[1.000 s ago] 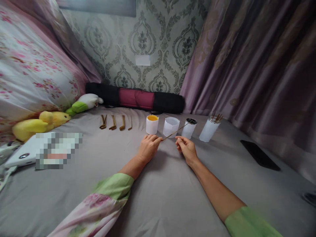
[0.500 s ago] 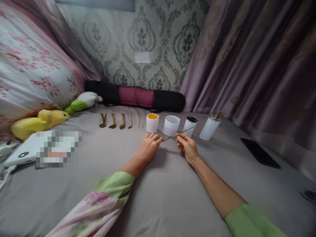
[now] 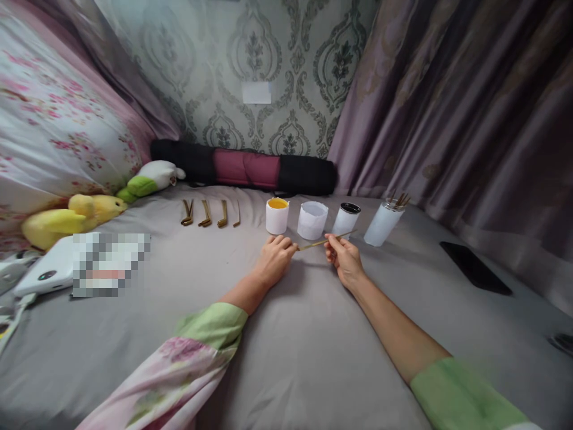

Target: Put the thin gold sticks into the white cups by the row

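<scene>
Both hands pinch one thin brown stick [image 3: 313, 243] low over the grey sheet. My left hand [image 3: 275, 260] grips its near end with curled fingers. My right hand [image 3: 344, 258] holds it further along, and the tip pokes out toward the black-filled cup [image 3: 346, 219]. Just beyond the hands stands a row of white cups: one with yellow contents [image 3: 277, 215], an empty-looking white cup [image 3: 312, 220], the black-filled one, and a cup holding several sticks [image 3: 384, 221].
Several bent brown sticks [image 3: 209, 214] lie in a row to the left of the cups. A black and maroon bolster [image 3: 244, 168] lies by the wall. Plush toys [image 3: 67, 218] and a white device [image 3: 42, 276] are at left, a dark phone [image 3: 475, 267] at right.
The stick has dropped from a steep slant toward the black cup to nearly level. Both hands shifted slightly forward, and the view tilted down a little.
</scene>
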`<state>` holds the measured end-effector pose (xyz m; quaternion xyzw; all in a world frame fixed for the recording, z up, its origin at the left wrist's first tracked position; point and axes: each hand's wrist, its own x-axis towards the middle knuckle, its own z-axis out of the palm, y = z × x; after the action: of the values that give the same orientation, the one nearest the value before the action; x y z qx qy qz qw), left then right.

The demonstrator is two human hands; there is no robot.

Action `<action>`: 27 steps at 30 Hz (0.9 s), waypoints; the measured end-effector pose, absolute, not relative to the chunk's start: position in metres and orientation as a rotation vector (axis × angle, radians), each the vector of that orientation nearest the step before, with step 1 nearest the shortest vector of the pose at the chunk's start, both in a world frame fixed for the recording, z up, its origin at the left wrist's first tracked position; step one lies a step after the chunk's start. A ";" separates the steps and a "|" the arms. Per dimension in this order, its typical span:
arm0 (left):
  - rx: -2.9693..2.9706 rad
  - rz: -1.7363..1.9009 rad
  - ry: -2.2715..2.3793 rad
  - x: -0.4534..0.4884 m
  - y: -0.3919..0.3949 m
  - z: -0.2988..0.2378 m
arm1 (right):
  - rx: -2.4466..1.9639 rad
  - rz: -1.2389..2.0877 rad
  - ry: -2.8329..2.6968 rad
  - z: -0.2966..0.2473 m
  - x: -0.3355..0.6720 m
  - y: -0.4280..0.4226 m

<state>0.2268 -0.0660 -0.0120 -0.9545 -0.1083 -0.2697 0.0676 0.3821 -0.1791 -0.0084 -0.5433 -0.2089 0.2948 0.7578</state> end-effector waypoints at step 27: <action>-3.535 -1.499 -0.890 0.240 -0.064 -0.023 | -1.249 0.610 -0.465 -0.012 0.380 -0.179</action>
<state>0.2401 -0.0637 -0.0235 -0.8262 -0.2079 -0.3503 -0.3892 0.3804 -0.1793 -0.0120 -0.5701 -0.2121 0.2782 0.7434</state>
